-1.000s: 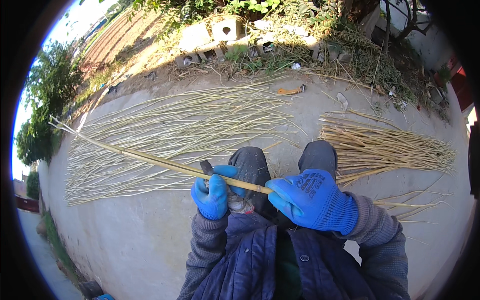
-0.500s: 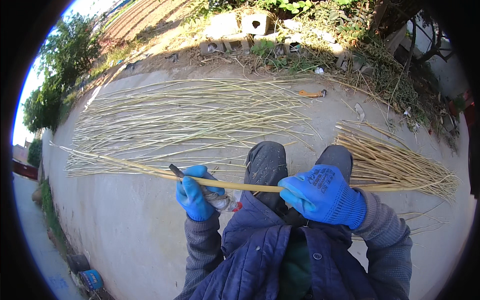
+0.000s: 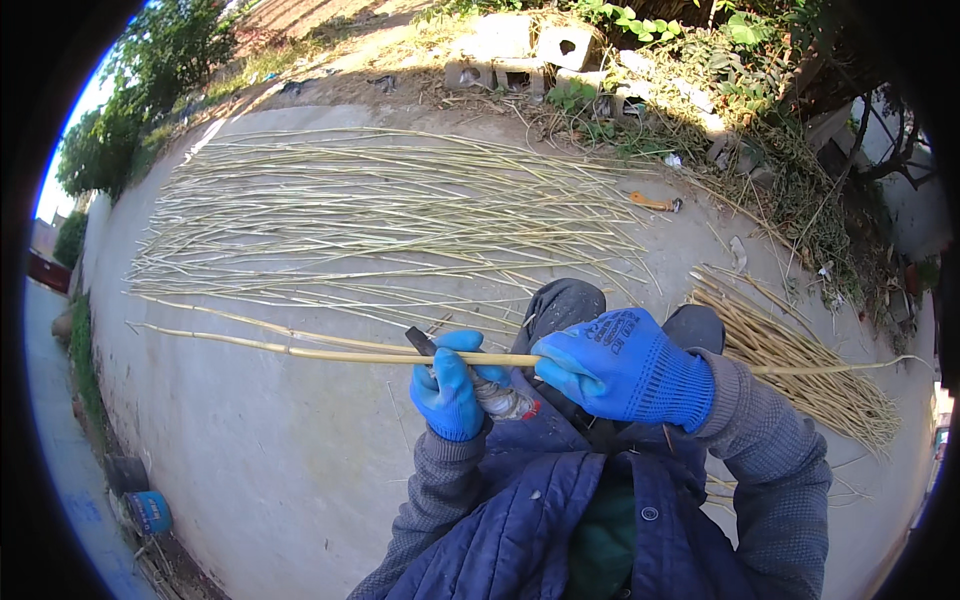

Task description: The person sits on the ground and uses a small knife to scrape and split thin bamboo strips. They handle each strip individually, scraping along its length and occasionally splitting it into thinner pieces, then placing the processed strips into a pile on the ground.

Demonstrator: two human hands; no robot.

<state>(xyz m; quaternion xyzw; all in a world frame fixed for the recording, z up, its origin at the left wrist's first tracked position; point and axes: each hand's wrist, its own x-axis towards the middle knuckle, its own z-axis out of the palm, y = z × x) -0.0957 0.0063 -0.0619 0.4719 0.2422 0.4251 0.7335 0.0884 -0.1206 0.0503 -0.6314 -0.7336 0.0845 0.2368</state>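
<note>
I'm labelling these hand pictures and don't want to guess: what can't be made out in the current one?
All in the head view:
- Stick: the stretch in the right hand is hidden by the glove.
- Knife: where its blade meets the stick is covered by the stick and left hand.
- Feet: hidden behind the knees and jacket.
- Left sleeve: cut off by the lower edge.
</note>
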